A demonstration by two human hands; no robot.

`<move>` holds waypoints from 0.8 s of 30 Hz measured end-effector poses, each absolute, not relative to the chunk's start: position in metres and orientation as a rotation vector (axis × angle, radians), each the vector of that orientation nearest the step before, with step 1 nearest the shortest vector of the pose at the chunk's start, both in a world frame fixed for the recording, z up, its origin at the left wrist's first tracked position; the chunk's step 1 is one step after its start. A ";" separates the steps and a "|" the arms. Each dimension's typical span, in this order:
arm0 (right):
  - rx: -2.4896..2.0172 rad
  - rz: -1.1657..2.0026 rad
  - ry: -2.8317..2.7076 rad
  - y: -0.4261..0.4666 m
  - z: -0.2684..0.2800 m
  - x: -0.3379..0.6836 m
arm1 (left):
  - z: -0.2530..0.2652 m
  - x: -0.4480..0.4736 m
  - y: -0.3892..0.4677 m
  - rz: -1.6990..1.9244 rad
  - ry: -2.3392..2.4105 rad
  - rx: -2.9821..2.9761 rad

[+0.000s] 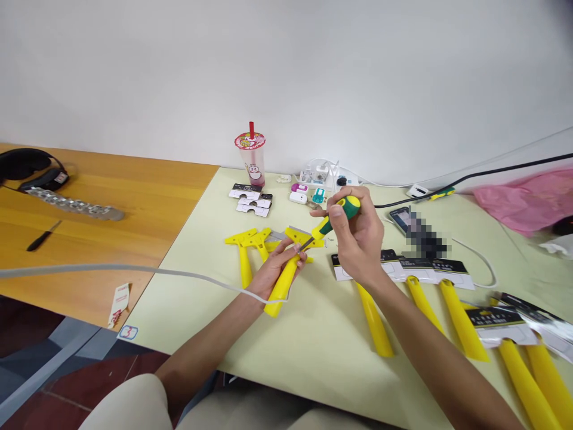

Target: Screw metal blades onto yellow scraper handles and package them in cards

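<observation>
In the head view my left hand (274, 269) is wrapped round a yellow scraper (283, 286) near its neck, with its wide head pointing away from me. My right hand (358, 239) grips the green and yellow handle of a screwdriver (331, 220). The screwdriver's shaft slants down to the scraper's neck, and its tip meets the scraper close to my left fingers. Whether the tip sits in a screw is too small to tell. Just left of my left hand lie more yellow scrapers (244, 263) on the pale table.
Several carded yellow scrapers (463, 322) lie at the right. Behind my hands stand a drink cup (253, 164), black-and-white cards (254, 206) and a power strip (308, 176). A phone (400, 220) lies beyond my right hand. A grey cable (179, 273) crosses in front of my left wrist.
</observation>
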State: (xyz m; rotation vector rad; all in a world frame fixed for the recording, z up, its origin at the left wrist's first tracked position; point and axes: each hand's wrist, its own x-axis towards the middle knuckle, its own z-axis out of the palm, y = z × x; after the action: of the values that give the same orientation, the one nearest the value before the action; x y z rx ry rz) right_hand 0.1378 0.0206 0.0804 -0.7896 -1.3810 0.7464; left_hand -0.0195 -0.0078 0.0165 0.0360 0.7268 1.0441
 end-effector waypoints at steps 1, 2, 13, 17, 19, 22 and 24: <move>-0.764 0.720 -1.411 0.019 0.081 0.137 | 0.017 -0.019 -0.008 1.045 0.734 0.037; -0.744 0.701 -1.438 0.017 0.082 0.137 | 0.017 -0.019 -0.008 1.046 0.739 0.039; -0.714 0.707 -1.554 0.013 0.077 0.139 | 0.014 -0.019 -0.009 1.040 0.731 0.090; -0.715 0.696 -1.603 0.012 0.078 0.141 | 0.013 -0.018 -0.009 1.052 0.732 0.087; -0.714 0.698 -1.622 0.012 0.078 0.141 | 0.012 -0.018 -0.009 1.060 0.723 0.089; -0.711 0.685 -1.667 0.011 0.078 0.143 | 0.011 -0.018 -0.010 1.064 0.728 0.094; -0.712 0.657 -1.713 0.011 0.078 0.144 | 0.011 -0.018 -0.011 1.062 0.727 0.121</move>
State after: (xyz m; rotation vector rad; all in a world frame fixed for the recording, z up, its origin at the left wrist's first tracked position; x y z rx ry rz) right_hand 0.1438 0.0108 0.0782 -0.7117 -1.7125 0.6570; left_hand -0.0180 -0.0110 0.0108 0.1207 0.7272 1.0622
